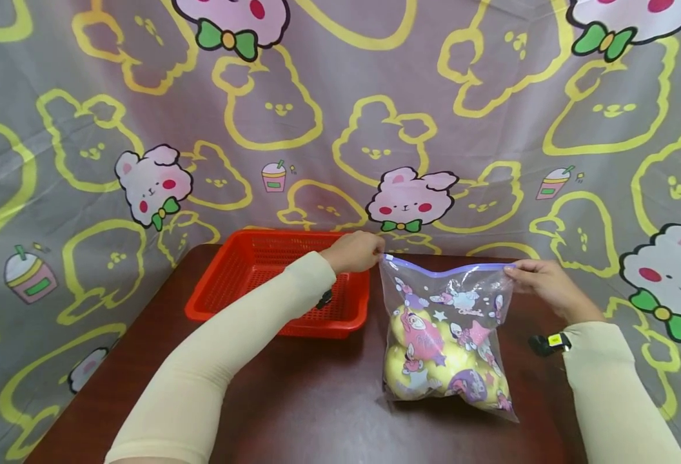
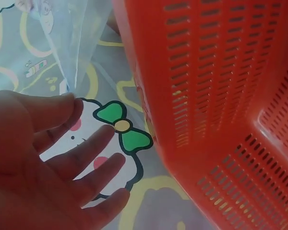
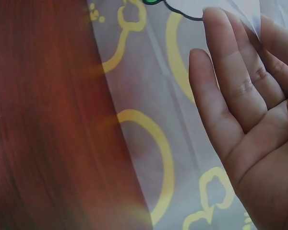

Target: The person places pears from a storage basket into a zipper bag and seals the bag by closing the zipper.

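A clear zip bag [image 1: 442, 290] with a purple top strip and pink-and-purple cartoon prints is upright on the table in the head view. Several round, pale yellow things [image 1: 401, 370] fill its lower part; their exact kind is unclear through the prints. My left hand [image 1: 355, 251] pinches the top left corner, beside a white slider [image 1: 388, 257]. At the top right corner, my right hand [image 1: 540, 283] pinches the strip between thumb and fingers. The left wrist view shows the left hand's [image 2: 48, 148] thumb and index finger on the bag's edge, other fingers spread.
Left of the bag stands a red slotted plastic basket [image 1: 224, 277], partly behind my left forearm. A dark reddish-brown table [image 1: 317, 412] lies under both. Behind it hangs a grey cloth [image 1: 329, 84] with cartoon rabbits, reaching round both sides.
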Motion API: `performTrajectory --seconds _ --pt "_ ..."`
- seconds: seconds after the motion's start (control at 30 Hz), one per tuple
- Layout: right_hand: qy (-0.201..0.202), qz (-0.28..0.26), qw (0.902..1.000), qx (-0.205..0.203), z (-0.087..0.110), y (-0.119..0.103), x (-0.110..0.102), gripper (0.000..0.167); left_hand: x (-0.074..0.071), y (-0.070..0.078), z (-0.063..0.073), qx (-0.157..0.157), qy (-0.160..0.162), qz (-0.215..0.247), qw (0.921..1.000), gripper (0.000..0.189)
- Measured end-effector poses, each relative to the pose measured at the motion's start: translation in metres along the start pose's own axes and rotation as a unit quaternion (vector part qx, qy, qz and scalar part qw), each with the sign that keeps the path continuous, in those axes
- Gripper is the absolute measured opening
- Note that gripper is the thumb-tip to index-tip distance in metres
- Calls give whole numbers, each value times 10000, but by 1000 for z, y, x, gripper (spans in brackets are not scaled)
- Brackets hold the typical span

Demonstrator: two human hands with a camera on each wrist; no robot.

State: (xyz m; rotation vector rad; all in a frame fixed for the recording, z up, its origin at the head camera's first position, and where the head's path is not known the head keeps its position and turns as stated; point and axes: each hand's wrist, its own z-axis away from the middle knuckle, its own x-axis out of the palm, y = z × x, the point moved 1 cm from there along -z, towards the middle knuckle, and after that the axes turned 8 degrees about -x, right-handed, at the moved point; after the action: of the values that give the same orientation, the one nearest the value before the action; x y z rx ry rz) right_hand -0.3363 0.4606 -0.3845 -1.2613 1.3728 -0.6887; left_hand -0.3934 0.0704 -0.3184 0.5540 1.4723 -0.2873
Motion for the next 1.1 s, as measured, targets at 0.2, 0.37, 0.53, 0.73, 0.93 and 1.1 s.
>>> performTrajectory --seconds 0.2,0.37,0.53,0.73,0.93,1.1 --pt "132 -14 9999 85 -2 9 5 18 3 4 -11 -172 -225 -618 9977 14" --pt "229 -101 9996 87 -1 12 9 17 6 4 -19 -143 -274 -838 9960 13" --pt "250 220 9994 -54 6 6 11 35 7 7 -15 -48 -261 -937 9952 13" --pt "223 2113 9771 -133 18 -15 15 54 -1 14 -1 210 -90 -989 9948 13" --pt "261 3616 9317 -228 41 -51 35 59 -5 34 32 988 412 -1153 9875 18" --pt "204 3905 9141 -1072 62 -71 65 52 8 55 70 1774 625 -1228 9745 28"
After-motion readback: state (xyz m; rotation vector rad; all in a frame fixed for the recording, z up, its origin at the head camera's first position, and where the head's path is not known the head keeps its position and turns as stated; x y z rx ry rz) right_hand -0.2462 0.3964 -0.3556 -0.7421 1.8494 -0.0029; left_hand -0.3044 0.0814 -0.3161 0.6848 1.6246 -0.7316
